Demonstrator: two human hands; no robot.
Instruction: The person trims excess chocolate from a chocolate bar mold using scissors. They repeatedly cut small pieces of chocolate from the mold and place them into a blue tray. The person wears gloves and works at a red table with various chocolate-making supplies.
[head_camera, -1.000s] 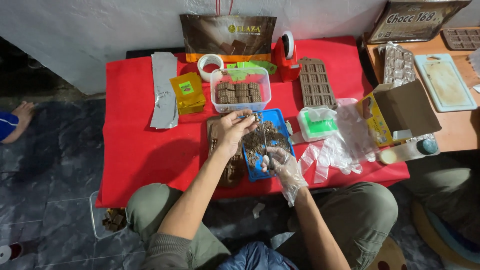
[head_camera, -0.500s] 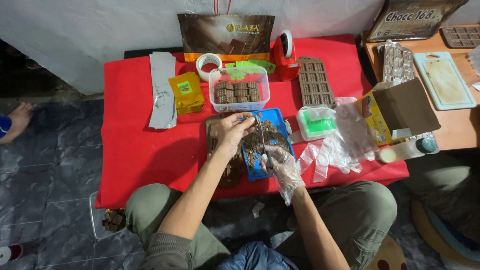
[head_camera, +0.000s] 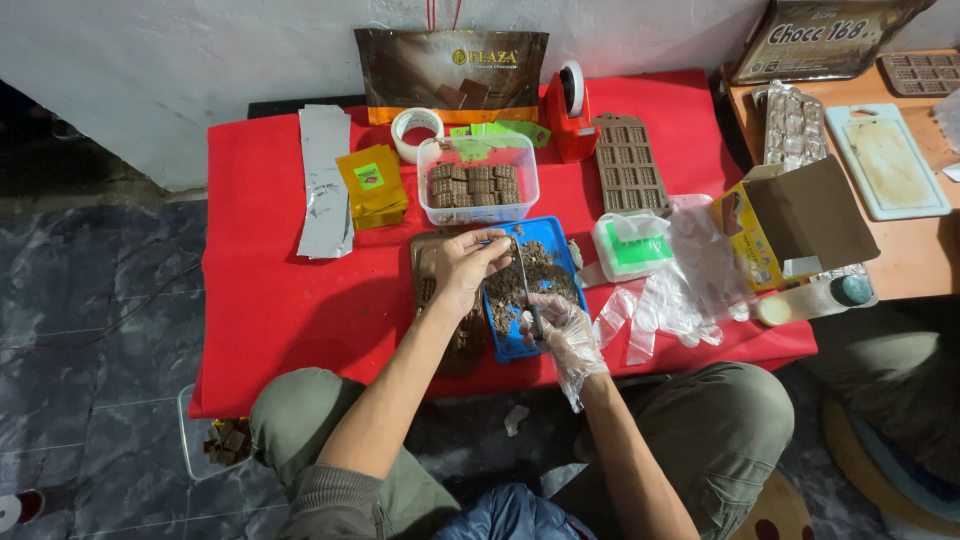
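A: Hand status?

B: Left hand (head_camera: 465, 268) bare, fingers pinched closed on the tip of a knife (head_camera: 522, 280). Right hand (head_camera: 562, 328), in a clear glove, closed around the knife's handle end. Blade is held over the blue tray (head_camera: 558, 250), running from top to bottom of it.

A: Tray contents?

B: Brown chocolate bits (head_camera: 510, 290), piled under the blade. Tray is set on the red table (head_camera: 270, 300), near the front edge. A brown mould (head_camera: 428, 270) is seen touching the tray's left side, partly hidden by the left forearm.

A: Surroundings?

B: Clear tub (head_camera: 478, 180) of chocolate squares just behind the tray. Tape roll (head_camera: 416, 130) and red tape dispenser (head_camera: 570, 115) further back. Second mould (head_camera: 627, 165) to the right rear. Green-lidded box (head_camera: 632, 245) and loose plastic bags (head_camera: 680, 290) on the right. Yellow packets (head_camera: 372, 185) and foil strips (head_camera: 325, 180) on the left.
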